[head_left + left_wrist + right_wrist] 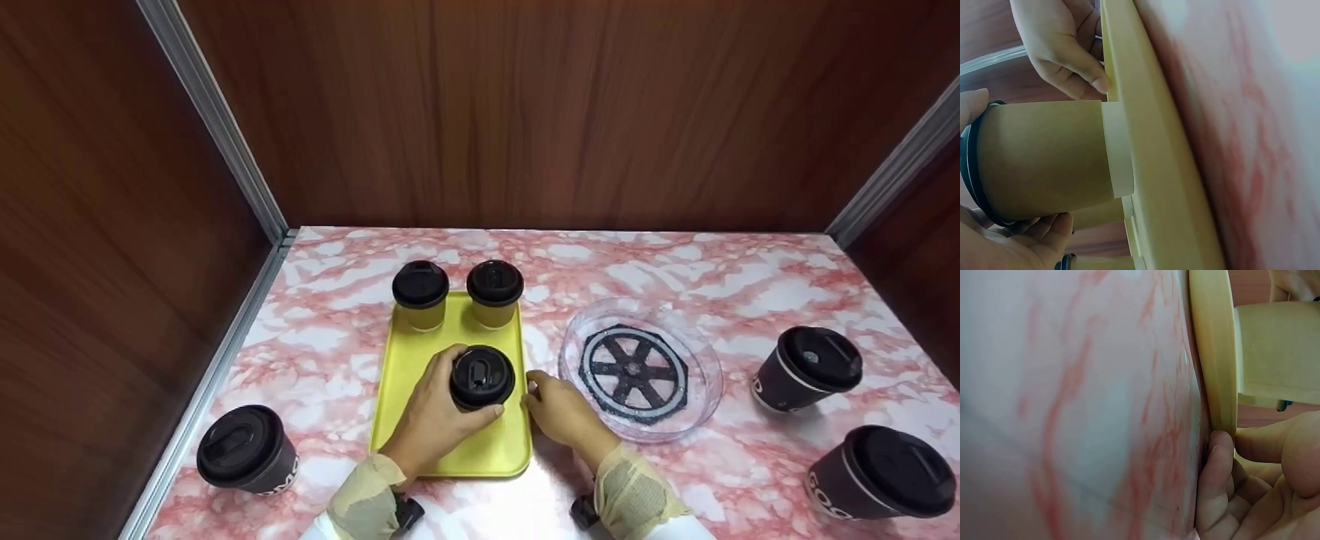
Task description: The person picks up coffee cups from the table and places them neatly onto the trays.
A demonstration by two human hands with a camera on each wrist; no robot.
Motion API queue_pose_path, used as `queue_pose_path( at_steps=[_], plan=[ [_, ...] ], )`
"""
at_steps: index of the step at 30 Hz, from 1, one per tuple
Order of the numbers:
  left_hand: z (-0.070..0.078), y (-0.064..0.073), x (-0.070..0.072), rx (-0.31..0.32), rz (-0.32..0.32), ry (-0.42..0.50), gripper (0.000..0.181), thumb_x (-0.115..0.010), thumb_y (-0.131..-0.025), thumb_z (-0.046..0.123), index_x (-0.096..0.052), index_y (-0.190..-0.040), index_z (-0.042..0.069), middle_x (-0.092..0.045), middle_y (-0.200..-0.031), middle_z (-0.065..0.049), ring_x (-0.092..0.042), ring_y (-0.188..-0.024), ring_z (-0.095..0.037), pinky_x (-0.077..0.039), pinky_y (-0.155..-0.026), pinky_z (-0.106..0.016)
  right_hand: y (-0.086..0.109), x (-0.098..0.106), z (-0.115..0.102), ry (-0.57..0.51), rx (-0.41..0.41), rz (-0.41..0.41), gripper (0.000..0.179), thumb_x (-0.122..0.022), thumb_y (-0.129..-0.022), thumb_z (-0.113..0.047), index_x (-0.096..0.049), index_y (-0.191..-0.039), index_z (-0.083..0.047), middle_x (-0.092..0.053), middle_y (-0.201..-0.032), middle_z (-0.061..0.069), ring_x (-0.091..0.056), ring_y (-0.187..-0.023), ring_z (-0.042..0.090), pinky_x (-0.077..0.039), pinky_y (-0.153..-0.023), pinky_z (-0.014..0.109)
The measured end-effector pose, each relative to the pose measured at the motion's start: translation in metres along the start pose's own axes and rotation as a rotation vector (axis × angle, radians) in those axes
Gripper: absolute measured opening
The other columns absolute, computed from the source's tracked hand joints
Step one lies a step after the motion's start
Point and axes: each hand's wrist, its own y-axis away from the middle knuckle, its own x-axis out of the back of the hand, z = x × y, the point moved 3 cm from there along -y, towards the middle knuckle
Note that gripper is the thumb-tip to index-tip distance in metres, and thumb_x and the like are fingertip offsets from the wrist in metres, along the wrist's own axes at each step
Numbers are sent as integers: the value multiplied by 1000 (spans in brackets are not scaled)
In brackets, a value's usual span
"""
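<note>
A tan paper coffee cup (1044, 160) with a black lid (482, 381) stands upright on the yellow tray (405, 375). Fingers and thumb of my left hand (429, 420) wrap round it just below the lid. My right hand (556, 409) pinches the tray's right edge, thumb on the rim and a finger against its outer side, as the right wrist view shows. Toward the tray's far end are two more lidded coffee cups, one on the left (424, 316) and one on the right (493, 313).
Right of the tray is a clear round container (705, 375) with a dark spoked pattern at its bottom. Black lidded cups stand at the left (259, 456), at the right (787, 382) and nearer at the right (851, 480). Wooden panels (510, 112) enclose the marbled table (315, 300).
</note>
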Motion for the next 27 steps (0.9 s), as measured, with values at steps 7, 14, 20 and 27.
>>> queue_pose_path(
  at_steps=[7,14,20,27],
  plan=[
    [3,-4,-9,1,0,-5,90,-85,-69,47,-42,-140,14,-50,-131,4,-49,-118,-14,-38,-103,-38,0,1,-1,0,-13,-1,37,-61,-93,-13,-58,-127,1,-66,-85,7,-63,-82,25,-51,-82,47],
    [6,-6,-15,-1,3,4,88,-86,-68,43,-42,-139,15,-50,-129,4,-50,-117,-13,-38,-103,-37,0,2,0,-13,-5,-3,34,-60,-94,-14,-60,-126,-3,-64,-79,4,-62,-78,24,-52,-78,46],
    [8,-7,-19,-14,17,1,87,-87,-67,42,-43,-137,14,-50,-128,4,-50,-117,-12,-39,-103,-36,1,1,1,-12,9,12,31,-60,-94,-16,-61,-123,-4,-65,-81,6,-63,-82,27,-51,-80,48],
    [6,-5,-22,7,24,2,88,-86,-67,46,-43,-138,15,-50,-127,4,-50,-117,-12,-39,-103,-35,0,0,0,1,27,30,29,-60,-95,-18,-62,-121,-4,-66,-82,7,-64,-85,29,-51,-80,48]
  ],
)
